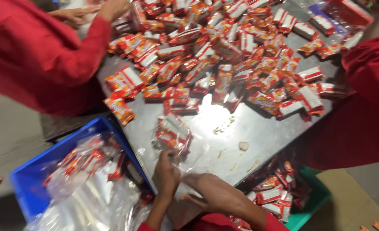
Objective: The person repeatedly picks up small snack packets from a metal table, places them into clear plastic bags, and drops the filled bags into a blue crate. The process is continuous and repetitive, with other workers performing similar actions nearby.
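My left hand (166,175) pinches the edge of a clear plastic bag (185,149) that lies on the steel table (258,132). Inside the bag sit a few red, orange and white snack packets (172,130). My right hand (213,194) rests flat on the near end of the same bag, fingers spread. A large heap of the same packets (223,51) covers the far half of the table, beyond both hands.
A blue crate (31,179) at the lower left holds filled clear bags of packets. A green crate (309,205) with packets sits at the lower right. Two people in red sleeves work at the table, one at left (48,51), one at right (364,85).
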